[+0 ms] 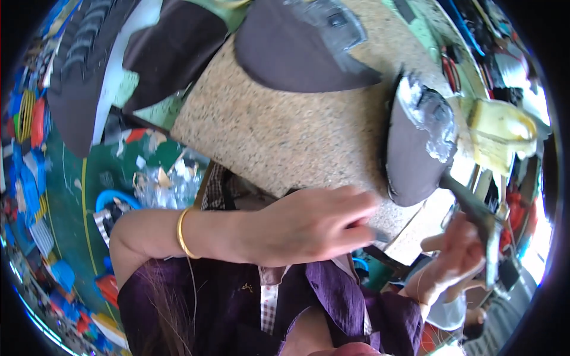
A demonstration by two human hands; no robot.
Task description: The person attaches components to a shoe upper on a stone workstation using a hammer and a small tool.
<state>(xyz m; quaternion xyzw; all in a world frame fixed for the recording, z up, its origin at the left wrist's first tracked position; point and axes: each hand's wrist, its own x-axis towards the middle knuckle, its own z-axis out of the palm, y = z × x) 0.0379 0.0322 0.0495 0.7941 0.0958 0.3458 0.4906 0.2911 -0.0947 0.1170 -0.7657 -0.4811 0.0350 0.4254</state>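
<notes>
My left hand, with a gold bangle at the wrist, is closed in front of the stone slab's near edge. A small dark grey thing shows at its thumb tip, too blurred to name. On the right, my right hand is wrapped round a hammer with a curved grey metal head. The grip is partly hidden by the fingers. Just beyond it, a rounded dark brown piece with a shiny silvery patch lies at the slab's right side. Another dark brown piece with glossy film lies farther back.
The speckled stone slab fills the middle. More dark cut pieces lie at its far left. Red-handled pliers and a yellowish translucent container stand at the right. Below left are a bag of scraps and the green floor.
</notes>
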